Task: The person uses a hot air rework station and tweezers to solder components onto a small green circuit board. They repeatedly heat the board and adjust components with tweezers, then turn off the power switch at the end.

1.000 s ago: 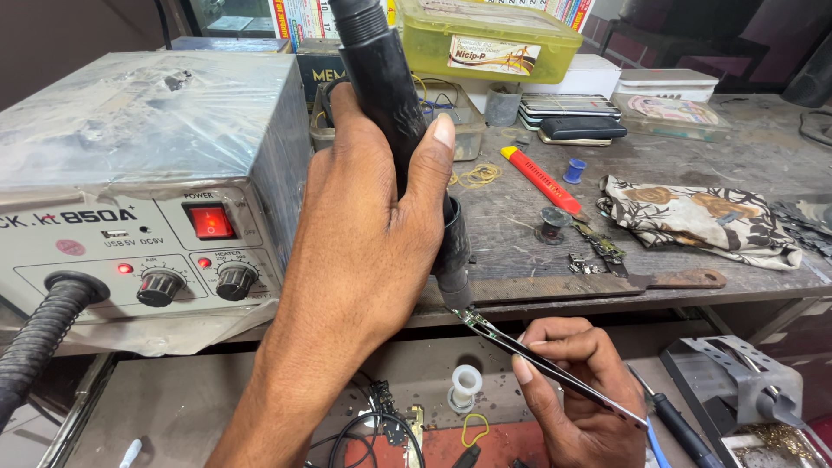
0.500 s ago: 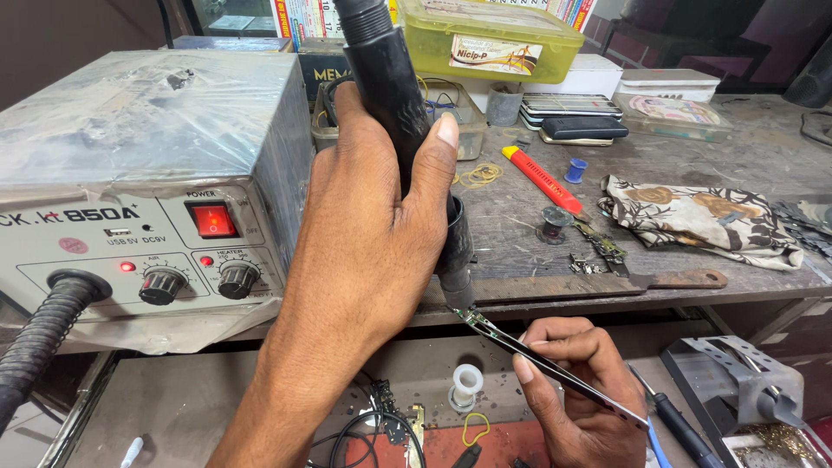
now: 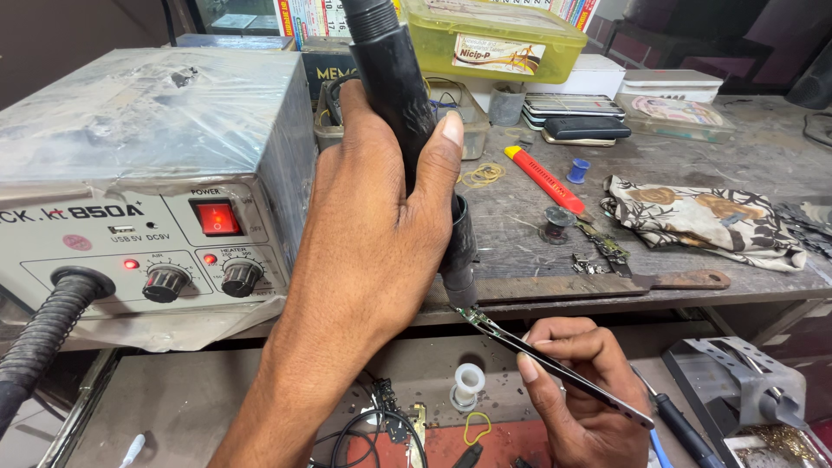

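We find the left hand (image 3: pixel 381 234) wrapped around a black hot-air handpiece (image 3: pixel 416 130), nozzle down at the bench edge. The right hand (image 3: pixel 576 381) pinches tweezers (image 3: pixel 555 368), whose tips grip a small component (image 3: pixel 475 317) under the nozzle. Left stands the grey plastic-wrapped station (image 3: pixel 130 191), red switch lit; behind, a yellow-green lidded box (image 3: pixel 494 39) with a pale rectangular label.

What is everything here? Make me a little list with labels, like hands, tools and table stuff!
Left hand: gripping a thick black hot-air wand, nozzle pointing down.
Right hand: pinching slim metal tweezers, tips just under the nozzle.
Tweezer tips: hold a tiny part, too small to tell.
Machine: grey box station wrapped in plastic, red switch lit, two black knobs, black ribbed hose.
Bench: red cutter knife, patterned cloth, yellow-green plastic box, small blue spool.
Below: white spool, black wires.
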